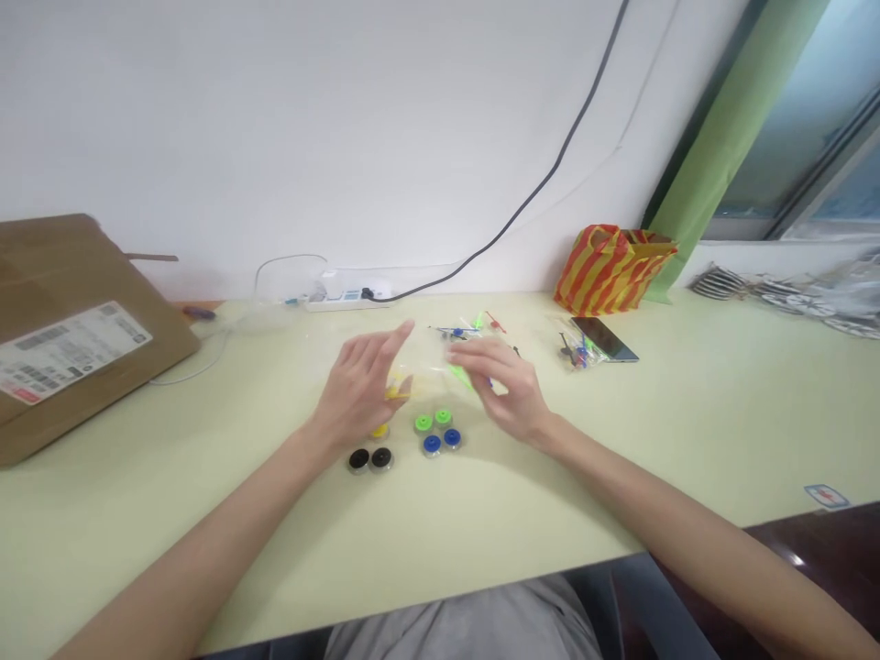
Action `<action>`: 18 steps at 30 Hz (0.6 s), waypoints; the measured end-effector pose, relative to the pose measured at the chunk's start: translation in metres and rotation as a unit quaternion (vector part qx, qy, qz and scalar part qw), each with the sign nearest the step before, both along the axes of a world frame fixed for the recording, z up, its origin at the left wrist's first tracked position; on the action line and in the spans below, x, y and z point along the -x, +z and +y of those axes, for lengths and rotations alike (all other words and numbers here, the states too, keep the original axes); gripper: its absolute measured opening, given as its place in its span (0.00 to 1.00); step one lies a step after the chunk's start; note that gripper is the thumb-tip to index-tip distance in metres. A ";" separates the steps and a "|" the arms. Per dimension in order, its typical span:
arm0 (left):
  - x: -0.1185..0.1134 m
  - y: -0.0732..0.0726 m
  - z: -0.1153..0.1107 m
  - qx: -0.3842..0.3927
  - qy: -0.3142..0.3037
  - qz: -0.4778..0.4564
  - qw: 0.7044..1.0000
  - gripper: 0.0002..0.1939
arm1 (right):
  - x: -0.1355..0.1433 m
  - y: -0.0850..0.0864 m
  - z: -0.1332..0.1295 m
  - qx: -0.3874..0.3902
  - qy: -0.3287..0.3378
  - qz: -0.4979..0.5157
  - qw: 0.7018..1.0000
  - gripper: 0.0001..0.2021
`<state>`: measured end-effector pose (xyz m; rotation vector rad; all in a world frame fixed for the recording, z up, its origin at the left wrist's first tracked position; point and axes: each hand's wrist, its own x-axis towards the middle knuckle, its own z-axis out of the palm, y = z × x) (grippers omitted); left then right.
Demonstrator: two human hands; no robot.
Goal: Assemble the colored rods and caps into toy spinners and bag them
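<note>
My left hand (361, 387) is over the middle of the table with its index finger and thumb apart. A thin yellow plastic piece (396, 392) shows by its thumb; I cannot tell if they touch. Facing it, my right hand (507, 385) has bent fingers drawn together, with a bright green piece (460, 376) just below the fingertips. What they grip is unclear. A clear plastic sheen (430, 356) lies between both hands. Nearer me are black wheels (369, 459), a partly hidden yellow wheel (379, 431), green wheels (433, 420) and blue wheels (441, 442).
Beyond my hands lie small coloured parts (467, 330). To the right are a bag of parts (578, 353), a phone (605, 338) and a striped bag (611, 270). A cardboard box (75, 275) stands left; a power strip (347, 298) sits by the wall.
</note>
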<state>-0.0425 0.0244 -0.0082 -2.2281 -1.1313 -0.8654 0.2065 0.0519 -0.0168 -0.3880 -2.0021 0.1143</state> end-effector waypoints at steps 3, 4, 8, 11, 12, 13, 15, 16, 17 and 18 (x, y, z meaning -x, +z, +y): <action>0.012 0.000 0.007 -0.014 0.033 -0.031 0.999 0.45 | -0.023 -0.010 0.037 0.049 -0.145 0.026 0.988 0.16; 0.014 0.000 0.008 -0.019 0.040 -0.036 0.998 0.45 | -0.030 -0.014 0.050 0.075 -0.193 0.009 0.978 0.15; 0.018 0.000 0.011 -0.029 0.051 -0.030 0.998 0.45 | -0.037 -0.019 0.097 0.148 -0.302 -0.170 0.926 0.13; 0.019 -0.001 0.012 -0.029 0.054 -0.030 0.998 0.45 | -0.016 -0.016 0.121 0.151 -0.297 -0.248 0.910 0.11; 0.019 -0.001 0.012 -0.029 0.057 -0.031 0.997 0.45 | -0.007 -0.015 0.127 0.151 -0.291 -0.259 0.909 0.10; 0.020 -0.002 0.012 -0.030 0.061 -0.031 0.997 0.45 | 0.003 -0.015 0.132 0.152 -0.288 -0.270 0.906 0.09; 0.022 -0.002 0.012 -0.030 0.070 -0.029 0.997 0.44 | 0.019 -0.015 0.138 0.153 -0.283 -0.287 0.902 0.09; 0.023 -0.003 0.013 -0.027 0.073 -0.028 0.997 0.44 | 0.025 -0.015 0.139 0.154 -0.280 -0.293 0.901 0.09; 0.024 -0.003 0.013 -0.025 0.077 -0.027 0.996 0.44 | 0.028 -0.015 0.139 0.154 -0.277 -0.296 0.901 0.09; 0.025 -0.003 0.013 -0.022 0.079 -0.024 0.996 0.44 | 0.029 -0.014 0.137 0.154 -0.274 -0.297 0.902 0.10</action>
